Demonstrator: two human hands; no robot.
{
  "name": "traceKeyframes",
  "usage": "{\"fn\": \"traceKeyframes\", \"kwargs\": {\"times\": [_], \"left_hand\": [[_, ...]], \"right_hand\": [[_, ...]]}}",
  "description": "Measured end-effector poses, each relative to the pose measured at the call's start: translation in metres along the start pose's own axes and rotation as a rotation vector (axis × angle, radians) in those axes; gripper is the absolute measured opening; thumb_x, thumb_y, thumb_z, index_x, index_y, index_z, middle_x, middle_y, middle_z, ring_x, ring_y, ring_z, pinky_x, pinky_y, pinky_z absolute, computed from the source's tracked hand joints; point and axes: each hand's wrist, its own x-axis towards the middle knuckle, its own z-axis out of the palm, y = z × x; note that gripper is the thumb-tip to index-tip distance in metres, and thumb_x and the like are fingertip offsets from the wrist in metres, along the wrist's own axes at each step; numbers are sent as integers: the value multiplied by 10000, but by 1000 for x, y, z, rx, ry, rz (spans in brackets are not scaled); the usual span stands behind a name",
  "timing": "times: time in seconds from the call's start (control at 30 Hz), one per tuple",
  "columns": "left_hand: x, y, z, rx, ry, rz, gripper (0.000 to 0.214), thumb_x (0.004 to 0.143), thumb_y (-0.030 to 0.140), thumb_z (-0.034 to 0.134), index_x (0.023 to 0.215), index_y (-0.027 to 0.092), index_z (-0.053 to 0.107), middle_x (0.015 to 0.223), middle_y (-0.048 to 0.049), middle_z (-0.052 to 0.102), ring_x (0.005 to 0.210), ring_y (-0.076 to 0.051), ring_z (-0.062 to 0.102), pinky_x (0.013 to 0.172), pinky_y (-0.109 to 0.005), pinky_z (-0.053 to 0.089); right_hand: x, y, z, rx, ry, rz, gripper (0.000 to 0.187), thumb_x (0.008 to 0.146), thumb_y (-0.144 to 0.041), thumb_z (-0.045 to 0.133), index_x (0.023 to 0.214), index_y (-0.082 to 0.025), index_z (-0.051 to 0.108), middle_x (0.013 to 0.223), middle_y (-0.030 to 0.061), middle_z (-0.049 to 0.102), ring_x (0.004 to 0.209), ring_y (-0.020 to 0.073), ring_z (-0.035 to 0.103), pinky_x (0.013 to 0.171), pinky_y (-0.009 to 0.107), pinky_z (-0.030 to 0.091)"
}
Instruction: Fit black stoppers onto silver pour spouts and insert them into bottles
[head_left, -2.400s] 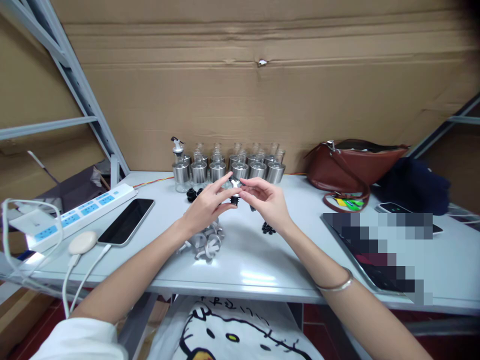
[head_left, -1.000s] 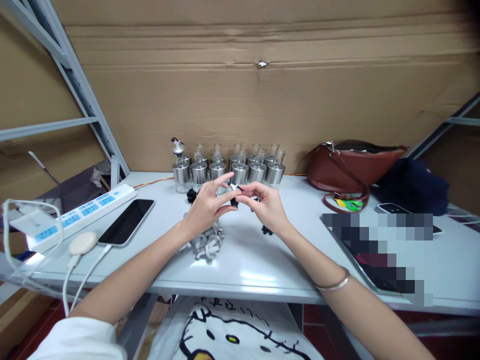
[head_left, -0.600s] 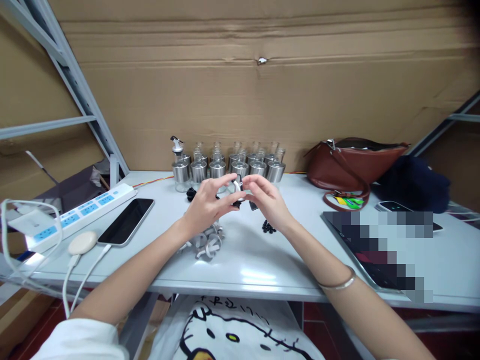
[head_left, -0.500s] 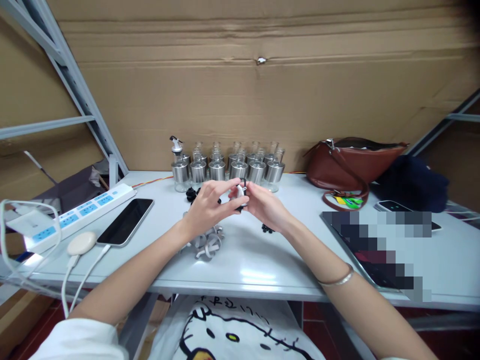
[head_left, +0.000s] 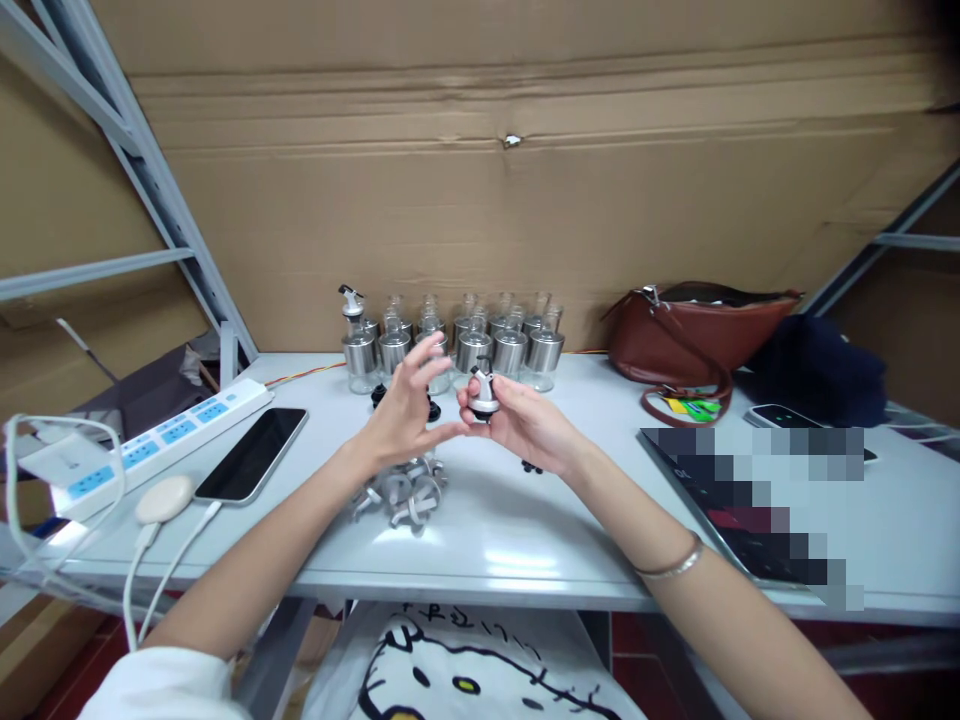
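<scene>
Between the fingers of my right hand is a pour spout, silver-grey with a black base and a black flap on top, held upright above the table. My left hand is just left of it, fingers spread and holding nothing. Beneath my left hand lies a pile of grey spout parts. Small black parts lie partly hidden behind that hand. Glass bottles with steel sleeves stand in rows at the back. The front-left bottle has a similar spout on it.
On the left are a white power strip, a phone and a round cream charger with cables. A brown handbag, a dark cap and a dark tablet-like slab lie on the right. Cardboard stands behind.
My left hand has come off the spout, moved slightly left and spread its fingers. The right hand keeps the spout, now more fully visible. The view has shifted slightly.
</scene>
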Motion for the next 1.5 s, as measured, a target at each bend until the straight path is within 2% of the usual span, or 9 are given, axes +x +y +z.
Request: {"fn": "traceKeyframes", "kwargs": {"times": [0.17, 0.3, 0.47, 0.73, 0.9, 1.07, 1.17, 1.3, 1.5], "left_hand": [[5, -55, 2, 85, 260, -465, 640, 853, 297, 552, 1350, 223, 155, 1408, -190, 257, 1314, -278, 356, 1062, -504, 335], [11, -94, 7, 27, 233, -712, 613, 814, 112, 493, 1333, 178, 174, 1338, -201, 327, 1195, -237, 481, 1014, -476, 394], [9, -103, 9, 78, 65, -675, 498, 801, 35, 429, 1277, 136, 327, 1209, -159, 450, 1155, -220, 473, 1036, -457, 351], [19, -97, 2, 123, 145, -604, 237, 836, 103, 477, 1049, 204, 502, 897, -37, 495, 825, -164, 530, 861, -356, 451], [36, -80, -14, 89, 320, -487, 176, 858, 193, 529, 1026, 215, 481, 949, -31, 521, 840, -150, 544, 821, -316, 458], [57, -35, -35, -42, 509, -322, 240, 887, 350, 543, 1082, 246, 449, 966, -19, 526, 910, -146, 553, 849, -307, 457], [62, 3, -34, -234, 508, -301, 280, 871, 350, 577, 1095, 267, 430, 930, -7, 519, 896, -142, 570, 858, -316, 473], [57, 48, -18, -623, 431, -448, 387, 844, 297, 623, 1128, 313, 361, 889, 15, 531, 817, -131, 614, 790, -306, 518], [48, 73, 5, -1055, 252, -625, 451, 819, 301, 649, 1115, 314, 309, 864, 35, 569, 734, -127, 658, 737, -312, 554]], "right_hand": [[2, -5, -3, -112, 95, -73, 297, 794, -498, 593, 809, -208, 531, 849, 50, 594, 639, 126, 505, 635, 302, 474], [2, -6, -3, -76, 94, -57, 290, 778, -479, 619, 795, -201, 539, 823, 47, 587, 609, 118, 472, 579, 281, 433], [2, -3, -3, 80, 25, -4, 287, 708, -417, 726, 777, -168, 602, 779, 28, 589, 589, 93, 467, 549, 246, 395], [3, -1, -5, 131, 8, 14, 276, 731, -393, 725, 790, -135, 649, 778, 29, 615, 584, 72, 505, 554, 223, 392], [3, -5, -9, 57, 103, -75, 301, 719, -398, 727, 844, -133, 659, 822, 27, 627, 602, 77, 533, 546, 225, 392], [4, -9, -12, -20, 212, -195, 294, 746, -407, 691, 877, -193, 537, 780, -2, 658, 574, 92, 563, 530, 227, 394], [3, -8, -11, -72, 263, -297, 314, 759, -378, 679, 880, -247, 420, 728, -48, 658, 531, 100, 568, 496, 215, 382], [2, -5, -7, -255, 393, -524, 226, 813, -383, 620, 859, -246, 446, 728, -39, 640, 529, 111, 576, 475, 232, 426], [-4, 1, 0, -546, 593, -798, 139, 878, -382, 540, 887, -244, 558, 889, 24, 639, 792, 170, 655, 673, 311, 554]]}}
